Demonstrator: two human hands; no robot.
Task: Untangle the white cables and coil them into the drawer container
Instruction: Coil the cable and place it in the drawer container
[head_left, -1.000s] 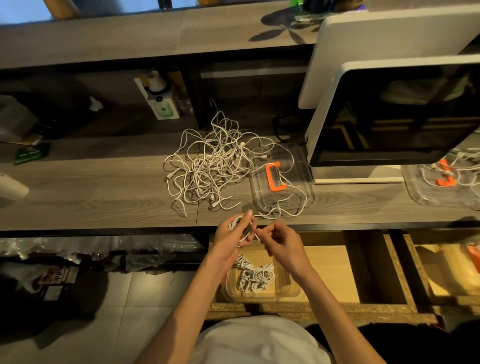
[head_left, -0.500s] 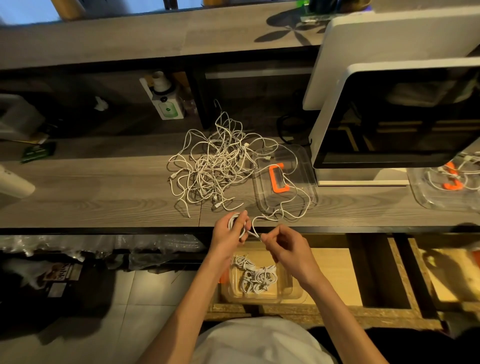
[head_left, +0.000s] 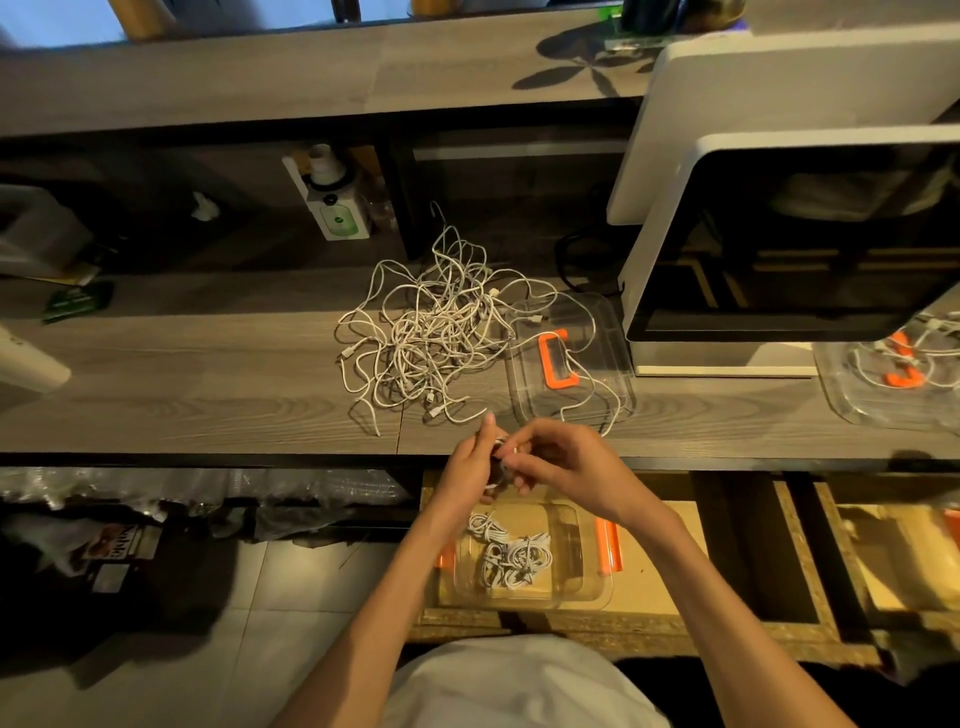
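Wooden counter (head_left: 182, 395): tangled white cables (head_left: 431, 332) at 12 o'clock. Left hand (head_left: 470, 467) grips small cable coil (head_left: 500, 457); right hand (head_left: 563, 465) fingers pinch it, above drawer container (head_left: 582, 545).

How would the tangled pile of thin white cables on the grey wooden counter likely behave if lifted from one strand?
The tangled pile of thin white cables looks floppy, so it would probably sag. Its crossing loops suggest neighbouring strands would drag along. It seems light.

a grey wood-grain counter (head_left: 208, 395) carries a tangled heap of white cables (head_left: 431, 332), a clear lid with an orange handle (head_left: 569, 358) just beside it — and a white-framed monitor (head_left: 779, 249) further right.
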